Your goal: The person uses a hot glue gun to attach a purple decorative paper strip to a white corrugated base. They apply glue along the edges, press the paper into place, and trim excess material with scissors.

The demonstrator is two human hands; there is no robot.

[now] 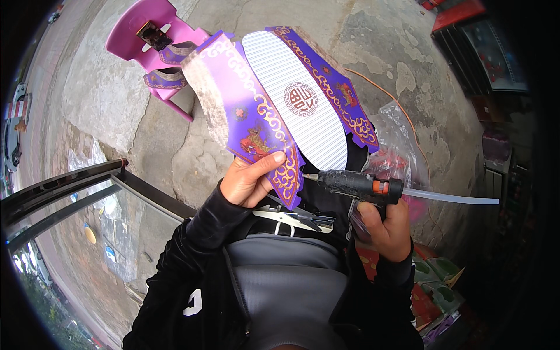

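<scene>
My left hand [251, 179] pinches the lower edge of a purple card panel [269, 129] printed with gold scrolls and a red-gold figure, thumb on top. Beside the panel lies a white striped sole-shaped piece [274, 64] bearing a round dark red emblem. Along its right side runs a second purple scrolled panel [332, 81]. My right hand [389, 228] grips a black hot glue gun [345, 184] by its handle. The nozzle points left, close to the lower edge of the left panel; contact is unclear. A translucent glue stick [452, 197] sticks out behind the gun.
A pink plastic chair [128, 44] at far left carries curved purple pieces [164, 78] and a small dark box [153, 36]. To the right are a clear plastic bag [402, 137] and an orange cord [402, 108]. A dark-framed glass panel [87, 204] stands at left.
</scene>
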